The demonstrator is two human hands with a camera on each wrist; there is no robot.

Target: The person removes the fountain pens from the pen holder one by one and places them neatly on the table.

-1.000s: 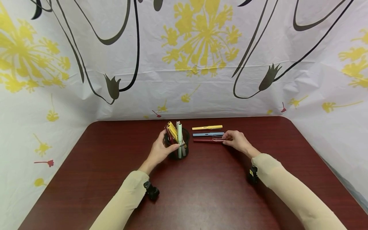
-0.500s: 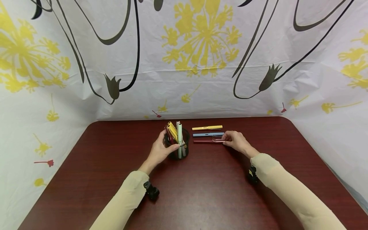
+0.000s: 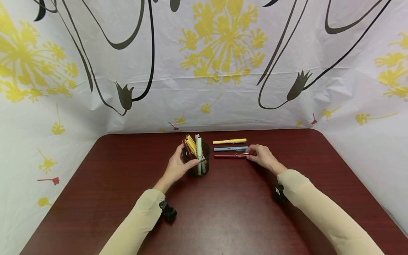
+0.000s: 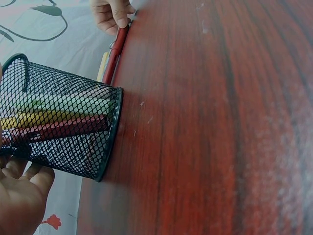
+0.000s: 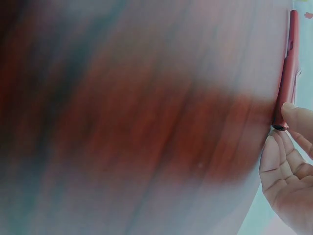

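A black mesh pen cup [image 3: 204, 166] stands upright on the table, with several pens inside: yellow, dark red and pale green ones. My left hand [image 3: 176, 164] grips the cup from its left side, thumb across the front near the rim. To the cup's right, three pens lie in parallel: a yellow pen [image 3: 229, 141], a blue pen [image 3: 230, 148] and, nearest me, a dark red pen [image 3: 227, 156]. My right hand [image 3: 262, 156] pinches the clip end of the red pen [image 5: 289, 73]. The mesh cup [image 4: 63, 117] fills the left of the left wrist view.
The dark reddish wooden table [image 3: 204, 212] has rounded far corners. A white curtain [image 3: 159, 71] with yellow and grey flower prints hangs behind it and along the sides. A small black wrist camera [image 3: 168, 211] sits on the left sleeve.
The red pen and my right hand have shifted very slightly toward the blue pen. My left hand and the cup have not moved.
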